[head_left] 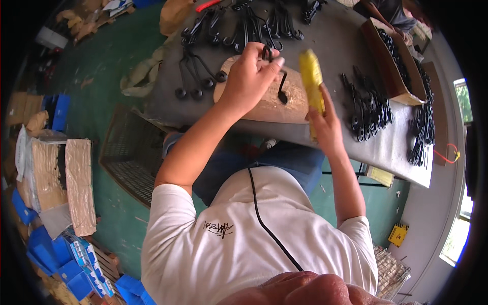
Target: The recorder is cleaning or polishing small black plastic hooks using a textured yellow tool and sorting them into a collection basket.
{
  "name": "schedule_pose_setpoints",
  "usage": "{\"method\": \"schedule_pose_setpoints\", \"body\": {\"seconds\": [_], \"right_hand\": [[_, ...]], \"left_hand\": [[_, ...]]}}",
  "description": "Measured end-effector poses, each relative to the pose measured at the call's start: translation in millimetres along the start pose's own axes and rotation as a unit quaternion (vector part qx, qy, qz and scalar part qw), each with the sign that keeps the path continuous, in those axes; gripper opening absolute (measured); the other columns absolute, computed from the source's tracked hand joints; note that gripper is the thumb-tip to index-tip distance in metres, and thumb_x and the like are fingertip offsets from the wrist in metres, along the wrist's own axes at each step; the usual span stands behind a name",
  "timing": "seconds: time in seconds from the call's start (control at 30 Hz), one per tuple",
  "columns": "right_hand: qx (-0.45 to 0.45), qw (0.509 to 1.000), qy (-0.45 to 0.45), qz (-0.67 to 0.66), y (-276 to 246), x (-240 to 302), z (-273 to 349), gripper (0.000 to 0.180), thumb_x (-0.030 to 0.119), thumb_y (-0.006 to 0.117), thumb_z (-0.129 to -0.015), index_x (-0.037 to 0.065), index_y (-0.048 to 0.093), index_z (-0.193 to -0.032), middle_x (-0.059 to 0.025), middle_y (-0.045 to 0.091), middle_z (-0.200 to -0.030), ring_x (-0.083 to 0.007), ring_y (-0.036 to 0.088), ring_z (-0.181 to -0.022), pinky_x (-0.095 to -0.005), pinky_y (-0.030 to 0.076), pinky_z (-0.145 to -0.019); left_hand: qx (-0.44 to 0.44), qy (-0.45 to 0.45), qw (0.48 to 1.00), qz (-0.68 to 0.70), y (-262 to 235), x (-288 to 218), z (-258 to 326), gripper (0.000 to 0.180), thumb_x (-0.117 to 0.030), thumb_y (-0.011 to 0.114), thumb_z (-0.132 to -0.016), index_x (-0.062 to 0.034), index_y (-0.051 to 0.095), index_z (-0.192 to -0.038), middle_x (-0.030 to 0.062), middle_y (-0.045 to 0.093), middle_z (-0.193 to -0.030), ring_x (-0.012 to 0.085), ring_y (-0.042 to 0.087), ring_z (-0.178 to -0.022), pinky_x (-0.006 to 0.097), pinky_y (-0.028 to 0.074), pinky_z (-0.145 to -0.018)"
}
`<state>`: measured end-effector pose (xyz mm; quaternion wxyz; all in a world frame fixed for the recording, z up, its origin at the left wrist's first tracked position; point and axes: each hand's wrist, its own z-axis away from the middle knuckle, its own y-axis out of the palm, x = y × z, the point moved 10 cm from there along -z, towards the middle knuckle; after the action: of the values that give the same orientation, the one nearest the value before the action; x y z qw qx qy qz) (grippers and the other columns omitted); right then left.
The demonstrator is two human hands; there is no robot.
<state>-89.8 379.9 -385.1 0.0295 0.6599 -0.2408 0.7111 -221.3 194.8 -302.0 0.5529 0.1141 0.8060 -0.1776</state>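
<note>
My left hand point(245, 81) is raised over a brown board point(264, 109) at the table's near edge, its fingers pinched on a black bent metal hook point(268, 52). Just right of that hand a thin black rod with a flat round end point(283, 96) shows above the board; whether it belongs to the held hook I cannot tell. My right hand point(325, 122) is closed around a long yellow bar point(311, 71) that stands roughly upright beside the board's right edge. Its surface looks wrapped, and its kind is unclear. Left of the board lie several black rods with round ends point(197, 93).
Bunches of black hooks point(254, 30) lie along the table's far side, with more black metal pieces point(367, 109) at right. A long cardboard box point(394, 61) holds black parts. Another person point(389, 15) is at the far right. A crate point(132, 152) stands below left.
</note>
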Motion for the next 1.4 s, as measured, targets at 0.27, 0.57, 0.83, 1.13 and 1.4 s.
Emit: {"method": "schedule_pose_setpoints", "body": {"seconds": [0.27, 0.57, 0.83, 1.13, 1.4], "right_hand": [[-0.14, 0.972, -0.184, 0.044, -43, 118, 28, 0.069, 0.008, 0.056, -0.099, 0.013, 0.022, -0.159, -0.0124, 0.069, -0.106, -0.0123, 0.063, -0.074, -0.0287, 0.054, -0.069], [0.098, 0.974, -0.027, 0.204, 37, -7, -28, 0.065, 0.016, 0.058, -0.094, 0.023, 0.036, -0.155, -0.0289, 0.067, -0.1, -0.0415, 0.068, -0.096, -0.0452, 0.052, -0.087], [-0.006, 0.982, -0.021, 0.19, -8, 22, -29, 0.062, 0.018, 0.059, -0.095, 0.022, 0.038, -0.153, -0.027, 0.067, -0.111, -0.0411, 0.067, -0.101, -0.0435, 0.053, -0.088], [-0.048, 0.884, -0.126, 0.448, -40, -6, -14, 0.046, 0.021, 0.067, -0.092, 0.014, 0.058, -0.137, -0.0163, 0.063, -0.103, -0.0365, 0.064, -0.093, -0.0436, 0.053, -0.081], [-0.159, 0.859, -0.191, 0.448, -82, 7, -10, 0.037, 0.024, 0.069, -0.089, 0.013, 0.065, -0.124, -0.0109, 0.061, -0.111, -0.0313, 0.06, -0.102, -0.0426, 0.048, -0.088]], "left_hand": [[0.025, 0.087, 0.987, -0.129, 23, -10, -1, 0.016, -0.015, 0.069, -0.096, -0.0005, 0.062, -0.099, 0.0063, 0.067, -0.078, 0.0101, 0.068, -0.069, 0.024, 0.051, -0.061], [0.026, 0.064, 0.991, -0.114, 15, -11, -3, 0.017, -0.016, 0.069, -0.096, 0.0, 0.062, -0.096, 0.006, 0.068, -0.076, 0.0092, 0.067, -0.067, 0.025, 0.051, -0.061], [-0.096, 0.081, 0.98, -0.151, -29, -16, -10, 0.026, -0.027, 0.071, -0.095, -0.0022, 0.061, -0.097, 0.0, 0.063, -0.076, 0.006, 0.057, -0.065, 0.023, 0.047, -0.059], [-0.131, -0.107, 0.976, 0.138, -154, 130, -61, 0.041, -0.039, 0.043, -0.108, -0.0037, 0.061, -0.118, 0.0097, 0.073, -0.094, 0.0093, 0.057, -0.063, 0.025, 0.043, -0.063], [-0.198, 0.139, 0.865, -0.439, -161, 72, -43, 0.045, -0.029, 0.066, -0.092, -0.0073, 0.06, -0.132, 0.0201, 0.062, -0.126, 0.04, 0.056, -0.119, 0.047, 0.045, -0.102]]}}
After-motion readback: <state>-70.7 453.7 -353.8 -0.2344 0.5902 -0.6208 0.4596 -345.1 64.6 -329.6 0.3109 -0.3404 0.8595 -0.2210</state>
